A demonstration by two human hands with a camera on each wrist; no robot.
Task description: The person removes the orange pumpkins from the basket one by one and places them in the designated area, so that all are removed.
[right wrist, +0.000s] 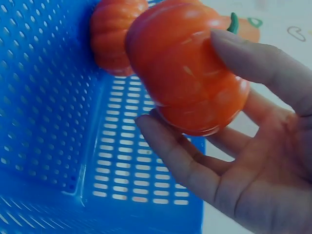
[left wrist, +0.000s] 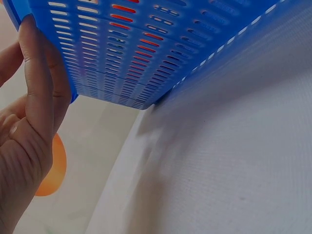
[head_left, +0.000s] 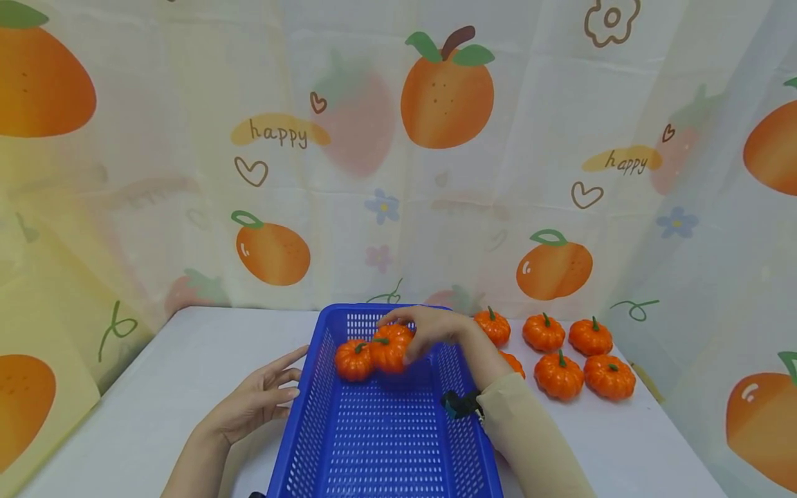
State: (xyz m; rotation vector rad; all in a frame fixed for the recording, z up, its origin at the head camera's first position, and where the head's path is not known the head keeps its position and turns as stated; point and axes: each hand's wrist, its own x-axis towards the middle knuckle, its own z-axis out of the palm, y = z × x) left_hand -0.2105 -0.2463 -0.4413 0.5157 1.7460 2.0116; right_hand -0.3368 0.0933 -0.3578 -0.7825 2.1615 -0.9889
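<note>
Inside a blue perforated plastic basket (head_left: 386,443), one small orange toy pumpkin (head_left: 353,361) with a green stem sits at the far left. My right hand (head_left: 436,326) grips a second toy pumpkin (head_left: 391,351) right beside it, thumb on one side and fingers curled round the other. In the right wrist view this held pumpkin (right wrist: 185,73) hangs over the slotted basket floor and partly covers the other pumpkin (right wrist: 112,36). At the basket's left side my left hand (head_left: 252,401) has loosely extended fingers; the left wrist view shows a fingertip touching the basket wall (left wrist: 117,53).
On the white table (head_left: 162,387), several more toy pumpkins (head_left: 558,375) stand in rows to the right of the basket, some partly hidden by the right arm. Behind the table hangs a fruit-printed curtain (head_left: 436,187). A dark band (head_left: 461,404) circles the right wrist.
</note>
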